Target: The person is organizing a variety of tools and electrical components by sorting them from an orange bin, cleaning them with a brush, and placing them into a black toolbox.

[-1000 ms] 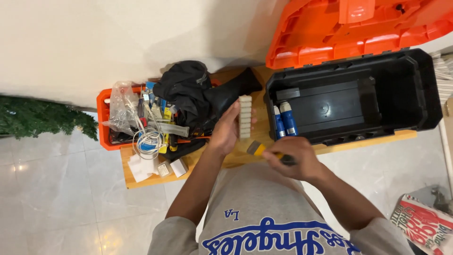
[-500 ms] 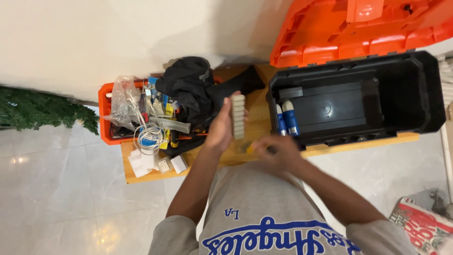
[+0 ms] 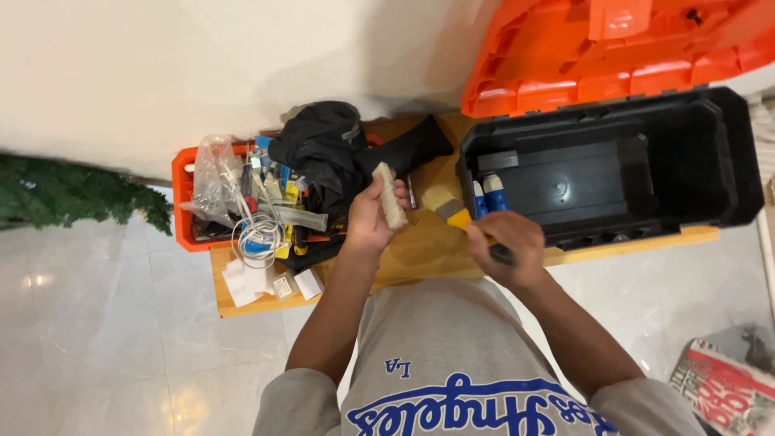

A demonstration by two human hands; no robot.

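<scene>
Your right hand (image 3: 507,246) has raised the gripped brush (image 3: 452,211); your left hand (image 3: 373,216) clasps the turned white block (image 3: 391,205) above the desk (image 3: 420,250).

Left of the open black toolbox (image 3: 694,161), on the desk (image 3: 420,250), an orange tray (image 3: 182,202) holds a clear plastic bag (image 3: 211,173) and some small yellow and blue packets (image 3: 278,182). In front of the tray lie two small white boxes (image 3: 295,284). On the floor, below the toolbox at the right, lies a red and white printed package (image 3: 726,391).
</scene>
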